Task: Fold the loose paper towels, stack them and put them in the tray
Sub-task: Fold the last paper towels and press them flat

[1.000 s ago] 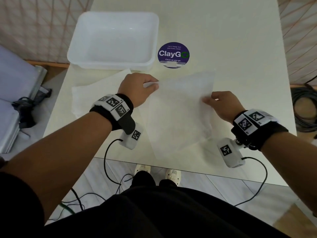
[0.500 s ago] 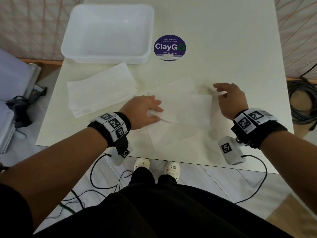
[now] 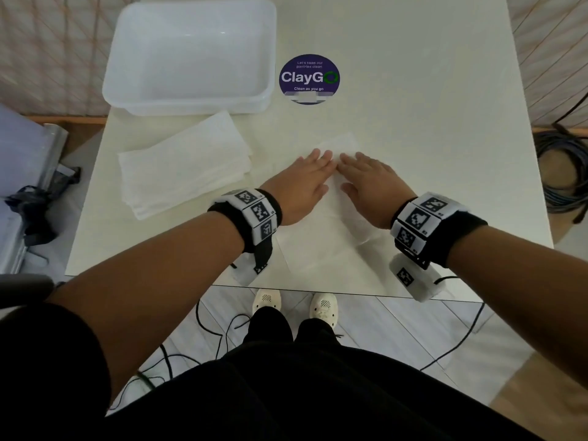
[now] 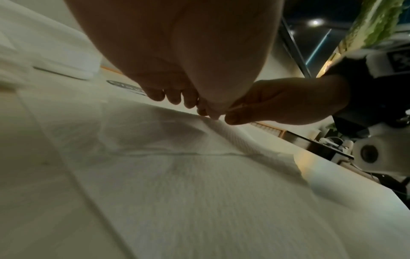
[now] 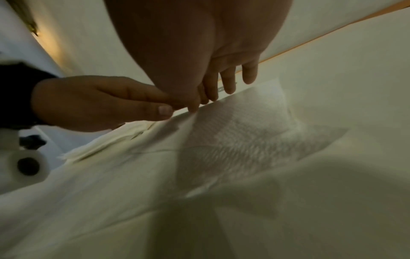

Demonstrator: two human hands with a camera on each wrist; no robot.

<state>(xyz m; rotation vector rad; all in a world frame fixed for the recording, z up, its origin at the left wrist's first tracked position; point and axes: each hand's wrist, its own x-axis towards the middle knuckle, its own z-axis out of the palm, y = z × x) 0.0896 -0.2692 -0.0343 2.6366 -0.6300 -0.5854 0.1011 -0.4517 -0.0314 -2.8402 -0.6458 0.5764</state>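
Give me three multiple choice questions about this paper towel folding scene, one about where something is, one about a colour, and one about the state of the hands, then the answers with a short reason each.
1. Where does the stack of folded towels lie?
A. Inside the tray
B. On the table, in front of the tray, to the person's left
C. On the floor

2. What colour is the round sticker beside the tray?
A. Dark purple with white lettering
B. Red
C. Yellow

3. How are the left hand and right hand placed?
A. Both lifting a towel in the air
B. Both flat, fingers straight, pressing the paper towel on the table
C. Both gripping the tray

Answers: B, the stack sits on the table outside the tray; A, the sticker is dark purple with white text; B, the head view shows both palms down on the sheet.
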